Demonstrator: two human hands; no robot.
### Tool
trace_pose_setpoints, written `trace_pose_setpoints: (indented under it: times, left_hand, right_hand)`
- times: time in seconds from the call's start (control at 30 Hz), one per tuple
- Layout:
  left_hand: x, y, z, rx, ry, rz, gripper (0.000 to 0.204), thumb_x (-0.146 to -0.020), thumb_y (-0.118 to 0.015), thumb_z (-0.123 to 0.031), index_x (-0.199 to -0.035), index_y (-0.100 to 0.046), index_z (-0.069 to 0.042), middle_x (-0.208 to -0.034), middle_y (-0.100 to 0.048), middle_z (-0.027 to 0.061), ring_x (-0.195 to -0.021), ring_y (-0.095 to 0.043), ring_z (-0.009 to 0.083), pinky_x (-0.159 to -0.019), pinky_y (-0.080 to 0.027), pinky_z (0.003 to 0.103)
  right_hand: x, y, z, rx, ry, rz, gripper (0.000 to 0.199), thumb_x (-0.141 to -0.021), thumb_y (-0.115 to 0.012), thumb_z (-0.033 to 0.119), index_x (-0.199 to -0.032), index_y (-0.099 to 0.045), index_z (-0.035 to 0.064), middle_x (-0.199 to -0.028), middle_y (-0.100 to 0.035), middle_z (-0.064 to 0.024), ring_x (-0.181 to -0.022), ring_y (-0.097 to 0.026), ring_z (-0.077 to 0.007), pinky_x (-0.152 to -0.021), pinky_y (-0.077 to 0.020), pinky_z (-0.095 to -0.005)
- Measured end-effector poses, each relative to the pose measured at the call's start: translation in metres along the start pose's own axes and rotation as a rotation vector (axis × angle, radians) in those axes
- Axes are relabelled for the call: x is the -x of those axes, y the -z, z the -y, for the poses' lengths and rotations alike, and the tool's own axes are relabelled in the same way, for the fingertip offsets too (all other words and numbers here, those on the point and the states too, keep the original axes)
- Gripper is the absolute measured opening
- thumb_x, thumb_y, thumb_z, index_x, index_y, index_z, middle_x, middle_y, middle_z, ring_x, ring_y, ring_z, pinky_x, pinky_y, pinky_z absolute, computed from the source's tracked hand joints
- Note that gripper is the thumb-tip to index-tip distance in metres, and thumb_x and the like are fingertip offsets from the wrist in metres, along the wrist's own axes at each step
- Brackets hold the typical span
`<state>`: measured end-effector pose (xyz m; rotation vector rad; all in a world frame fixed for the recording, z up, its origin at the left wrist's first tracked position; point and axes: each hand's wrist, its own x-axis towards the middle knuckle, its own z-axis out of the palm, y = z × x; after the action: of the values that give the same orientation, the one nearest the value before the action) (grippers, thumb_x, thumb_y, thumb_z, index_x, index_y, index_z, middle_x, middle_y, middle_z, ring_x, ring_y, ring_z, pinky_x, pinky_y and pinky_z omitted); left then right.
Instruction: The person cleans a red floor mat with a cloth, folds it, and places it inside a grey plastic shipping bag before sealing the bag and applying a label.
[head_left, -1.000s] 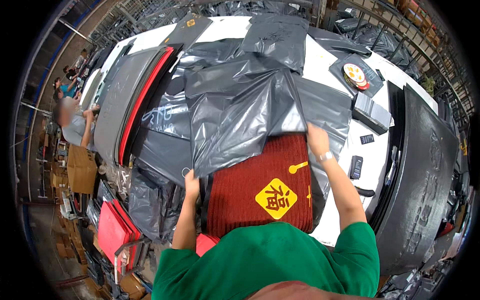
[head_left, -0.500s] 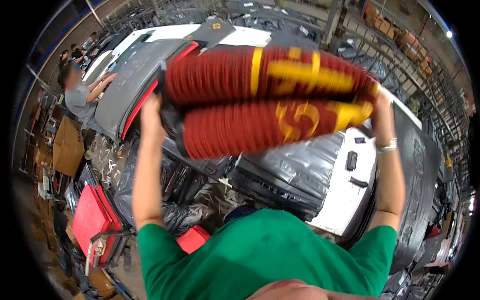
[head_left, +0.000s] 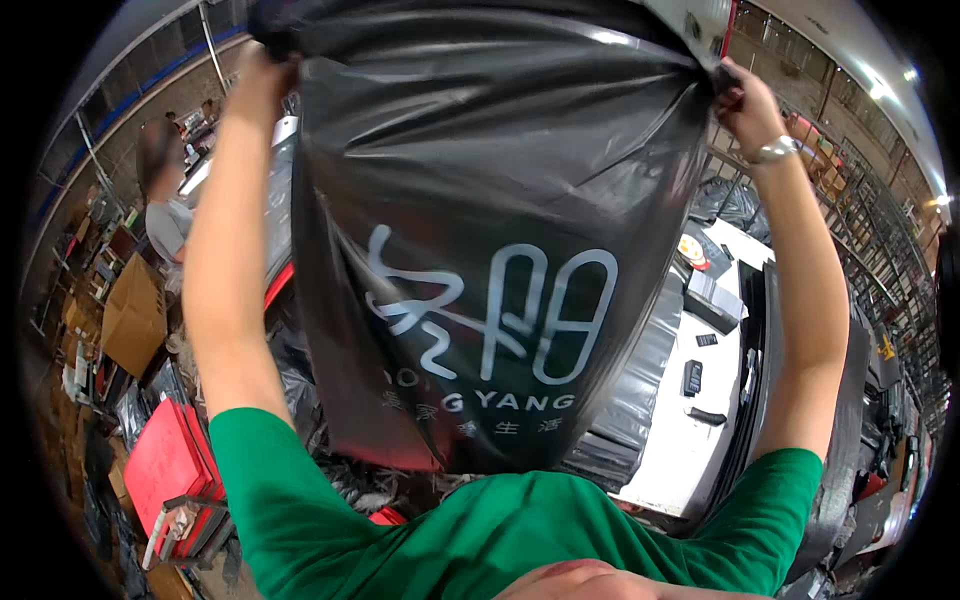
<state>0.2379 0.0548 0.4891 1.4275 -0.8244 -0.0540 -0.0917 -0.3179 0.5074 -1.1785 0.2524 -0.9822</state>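
Observation:
A large black plastic bag (head_left: pixel 480 180) with white printing on its front hangs in front of me, raised high between my arms. My left hand (head_left: pixel 268 75) is closed on its upper left corner, somewhat blurred. At the upper right, my right hand (head_left: pixel 750 108) grips the gathered edge, fingers curled around the film. Folds run across the bag between the two hands. A reddish tint shows through its lower left part; I cannot tell whether that lies inside or behind. The dark red ribbed mat is not visible.
On the right, a white panel (head_left: pixel 680 440) carries small black items and a grey box (head_left: pixel 713 300). Black-wrapped sheets (head_left: pixel 615 440) lie beside it. Red pads (head_left: pixel 172 460) and a cardboard box (head_left: pixel 133 315) stand at left. Another person (head_left: pixel 168 215) stands farther back.
Half a second ago both hands held a folded dark red ribbed mat with yellow lettering. Now they hold up the black bag, and both arms are higher and farther apart.

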Motion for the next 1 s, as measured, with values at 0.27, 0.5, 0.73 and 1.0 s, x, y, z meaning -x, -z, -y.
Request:
trace_pose_setpoints:
  times: [0.27, 0.5, 0.73, 1.0]
  left_hand:
    - [-0.015, -0.012, 0.033, 0.075, -0.040, -0.035, 0.032, -0.089, -0.044, -0.015, -0.116, -0.053, 0.001, -0.107, -0.058, 0.0093, -0.094, -0.057, 0.0167, -0.084, -0.045, 0.030]
    - [0.122, 0.012, 0.093, 0.225, -0.041, -0.159, 0.033, -0.090, -0.045, -0.019, -0.115, -0.052, 0.001, -0.104, -0.058, 0.0095, -0.093, -0.057, 0.0169, -0.083, -0.045, 0.030]
    - [0.414, 0.020, 0.285, -0.092, 0.428, -0.008, 0.026, -0.078, -0.039, 0.004, -0.098, -0.056, 0.006, -0.089, -0.057, 0.0072, -0.086, -0.055, 0.0165, -0.080, -0.043, 0.028]
    - [0.579, 0.015, 0.296, -0.654, 0.512, 0.009, 0.012, -0.074, -0.059, 0.002, -0.085, -0.060, -0.002, -0.066, -0.057, 0.0084, -0.063, -0.057, 0.0127, -0.059, -0.042, 0.026]
  right_hand:
    - [-0.022, -0.021, 0.087, 0.268, 0.727, -0.007, 0.021, -0.088, -0.052, 0.023, -0.101, -0.060, 0.0080, -0.089, -0.060, -0.0103, -0.082, -0.057, -0.0196, -0.071, -0.0458, -0.0277]
    - [0.168, 0.053, 0.067, 1.182, 0.807, -0.205, 0.021, -0.089, -0.050, 0.013, -0.103, -0.057, -0.0002, -0.090, -0.060, -0.0084, -0.078, -0.058, -0.0156, -0.068, -0.0483, -0.0287]
    - [0.397, 0.169, -0.180, 0.792, -0.295, -0.469, 0.031, -0.092, -0.048, 0.027, -0.079, -0.056, 0.0005, -0.058, -0.046, 0.0007, -0.037, -0.042, -0.0081, -0.035, -0.0340, -0.0228]
    - [0.534, 0.250, -0.266, 0.574, -0.696, -0.414, 0.021, -0.088, -0.054, 0.017, -0.079, -0.054, -0.0020, -0.056, -0.053, -0.0043, -0.037, -0.050, -0.0114, -0.033, -0.0354, -0.0241]
